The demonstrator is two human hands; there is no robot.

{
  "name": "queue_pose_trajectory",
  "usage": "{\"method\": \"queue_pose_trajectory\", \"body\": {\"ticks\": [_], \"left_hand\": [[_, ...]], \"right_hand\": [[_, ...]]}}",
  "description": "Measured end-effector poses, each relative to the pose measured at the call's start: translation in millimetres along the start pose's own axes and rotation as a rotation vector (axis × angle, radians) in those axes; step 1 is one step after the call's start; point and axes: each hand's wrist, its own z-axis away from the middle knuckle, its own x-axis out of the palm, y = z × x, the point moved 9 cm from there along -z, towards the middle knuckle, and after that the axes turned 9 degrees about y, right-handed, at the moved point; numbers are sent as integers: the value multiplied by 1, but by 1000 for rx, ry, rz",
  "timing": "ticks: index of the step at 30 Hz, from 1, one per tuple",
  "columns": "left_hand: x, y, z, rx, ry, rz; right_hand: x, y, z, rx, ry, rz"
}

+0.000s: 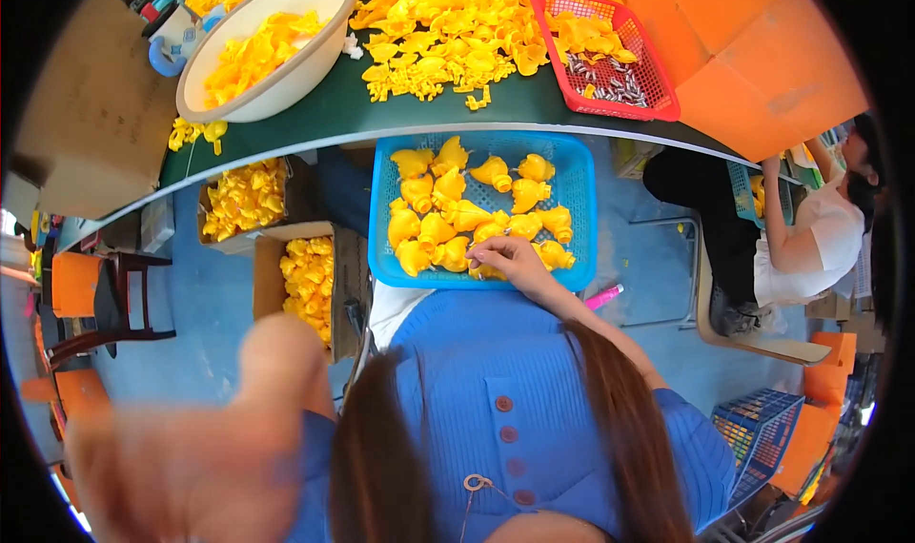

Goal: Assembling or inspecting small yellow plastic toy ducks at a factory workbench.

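Observation:
A blue plastic basket [581,190] rests in front of my lap with several yellow bulb-shaped plastic parts [467,215] in it. Over its near edge my right hand [515,260] has its fingers drawn together, right at the yellow parts in the front row. Whatever sits between those fingertips is too small to make out. Close to the camera at the lower left, my left hand [181,467] is raised and badly smeared by motion. Its fingers cannot be read, nor whether they hold anything.
On the green table [315,128] are a cream bowl [319,90] of yellow pieces, a loose yellow heap [448,28] and a red basket [658,104] with small metal parts. Open cartons [272,286] of yellow parts stand at left. Another person [801,228] sits at right.

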Motion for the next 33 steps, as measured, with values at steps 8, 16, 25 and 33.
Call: {"method": "queue_pose_trajectory", "body": {"ticks": [8,16,25,33], "left_hand": [[37,-40,30,-159,-191,-47],[41,-79,58,-285,-397,-204],[37,-115,65,-398,-709,-385],[-112,-369,86,-259,-950,-1282]], "right_hand": [[3,-1,-3,14,-25,-3],[7,3,-10,17,-8,21],[3,16,-8,145,-17,6],[2,0,-4,71,10,-52]]}}
